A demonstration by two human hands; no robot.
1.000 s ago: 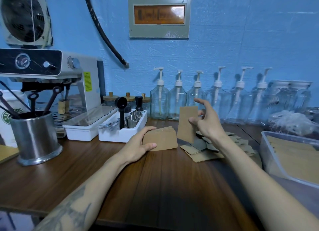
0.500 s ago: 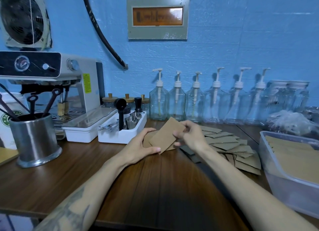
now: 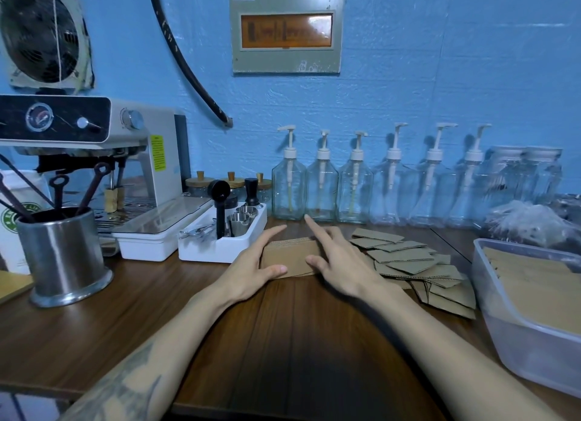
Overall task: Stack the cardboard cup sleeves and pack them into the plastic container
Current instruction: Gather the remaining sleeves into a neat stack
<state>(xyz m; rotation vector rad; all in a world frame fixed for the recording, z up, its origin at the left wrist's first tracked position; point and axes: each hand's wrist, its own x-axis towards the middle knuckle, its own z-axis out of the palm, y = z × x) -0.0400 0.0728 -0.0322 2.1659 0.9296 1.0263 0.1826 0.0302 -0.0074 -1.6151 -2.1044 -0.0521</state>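
A small stack of brown cardboard sleeves (image 3: 292, 257) lies flat on the wooden counter at the middle. My left hand (image 3: 251, 273) holds the stack's left end between thumb and fingers. My right hand (image 3: 339, 263) rests on the stack's right end with its fingers spread and straight, the index finger lifted. Several loose sleeves (image 3: 405, 257) lie scattered just right of my right hand. At the right edge stands the clear plastic container (image 3: 509, 335), with a layer of sleeves (image 3: 534, 282) inside it.
A white tray of steel cups and tools (image 3: 220, 247) sits just left of the stack. Further left are an espresso machine (image 3: 141, 156) and a steel utensil pot (image 3: 63, 257). Pump bottles (image 3: 320, 188) line the back wall. A plastic bag (image 3: 528, 222) lies behind the container.
My right hand brought one sleeve from the loose pile onto the stack, let it go and now lies flat on it. The left hand has kept hold of the stack.
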